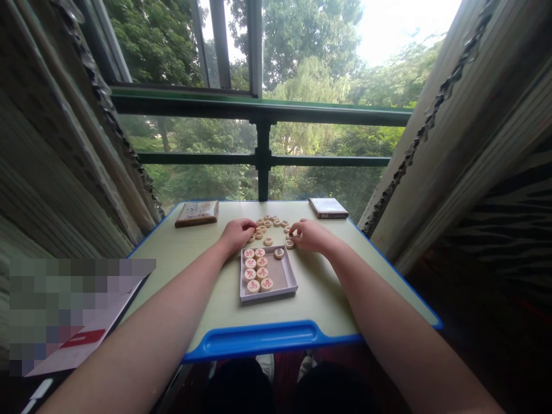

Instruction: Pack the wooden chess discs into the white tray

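Observation:
On the light table top [202, 270], Chinese chess pieces [268, 241] lie in a loose arc. At the arc's left side my left hand [238, 234] rests with its fingers bent together at the pieces; what they hold, if anything, is hidden. On the opposite side my right hand [311, 236] has its thumb and forefinger closed about a wooden piece among others. Nearer me lies a shallow white open box [280, 286]. Red-marked pieces [261, 273] stand in two columns along its left, and one dark-marked piece [279, 253] sits at its upper right.
A brown flat box [197, 214] lies at the back left, and a white-topped flat box [328, 208] at the back right. The table has a blue edge with a front groove [261, 339]. Curtains [435, 132] flank a window with green rails [262, 155].

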Demonstrator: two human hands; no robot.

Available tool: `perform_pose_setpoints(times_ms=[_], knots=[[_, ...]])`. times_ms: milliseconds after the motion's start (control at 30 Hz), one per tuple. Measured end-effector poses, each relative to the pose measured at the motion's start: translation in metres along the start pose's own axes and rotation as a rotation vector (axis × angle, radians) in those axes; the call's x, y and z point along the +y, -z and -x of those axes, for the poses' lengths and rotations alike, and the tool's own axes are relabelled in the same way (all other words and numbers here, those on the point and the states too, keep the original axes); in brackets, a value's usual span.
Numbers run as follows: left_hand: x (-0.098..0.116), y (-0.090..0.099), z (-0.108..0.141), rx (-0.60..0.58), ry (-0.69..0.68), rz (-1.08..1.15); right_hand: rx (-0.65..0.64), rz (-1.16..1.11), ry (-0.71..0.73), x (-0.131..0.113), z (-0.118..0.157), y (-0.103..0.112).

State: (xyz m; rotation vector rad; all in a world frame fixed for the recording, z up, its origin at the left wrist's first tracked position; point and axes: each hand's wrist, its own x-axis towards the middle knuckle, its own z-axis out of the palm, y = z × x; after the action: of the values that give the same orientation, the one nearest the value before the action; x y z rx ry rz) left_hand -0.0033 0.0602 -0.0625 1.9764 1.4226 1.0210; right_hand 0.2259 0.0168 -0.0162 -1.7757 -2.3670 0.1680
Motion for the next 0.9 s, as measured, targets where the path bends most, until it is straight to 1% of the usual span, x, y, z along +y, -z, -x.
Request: perform_pose_setpoints(times_ms=[100,200,267,367,467,533,600,667,733,833,900], knots=[[0.003,0.000,0.002,-0.033,-0.004,-0.018,0.057,-0.023,0.004,0.003,-0.002,-0.003],[0.007,0.002,0.004,-0.103,0.005,0.041,0.141,0.003,0.049,0.004,-0.005,-0.008],[0.010,0.004,0.006,-0.155,0.017,0.095,0.133,0.032,0.068,0.003,-0.007,-0.011],[0.013,0.005,0.008,-0.178,0.031,0.131,0.106,0.040,0.041,0.000,-0.008,-0.012],[0.012,0.004,0.007,-0.145,0.035,0.141,0.114,0.022,0.036,-0.002,-0.008,-0.014],[0.010,0.003,0.005,-0.076,0.035,0.138,0.123,0.004,0.038,-0.002,-0.009,-0.017],[0.006,0.002,0.003,0.007,0.036,0.118,0.167,-0.020,0.050,-0.001,-0.011,-0.021],[0.002,0.001,0.001,0.051,0.058,0.084,0.236,-0.043,0.067,0.000,-0.015,-0.026],[-0.002,0.000,-0.002,0.042,0.064,0.058,0.260,-0.059,0.075,0.002,-0.019,-0.030],[-0.007,-0.002,-0.005,-0.010,0.050,0.073,0.203,-0.091,0.071,0.005,-0.025,-0.033],[-0.007,-0.003,-0.006,-0.029,0.048,0.100,0.207,-0.119,0.067,0.006,-0.027,-0.033]])
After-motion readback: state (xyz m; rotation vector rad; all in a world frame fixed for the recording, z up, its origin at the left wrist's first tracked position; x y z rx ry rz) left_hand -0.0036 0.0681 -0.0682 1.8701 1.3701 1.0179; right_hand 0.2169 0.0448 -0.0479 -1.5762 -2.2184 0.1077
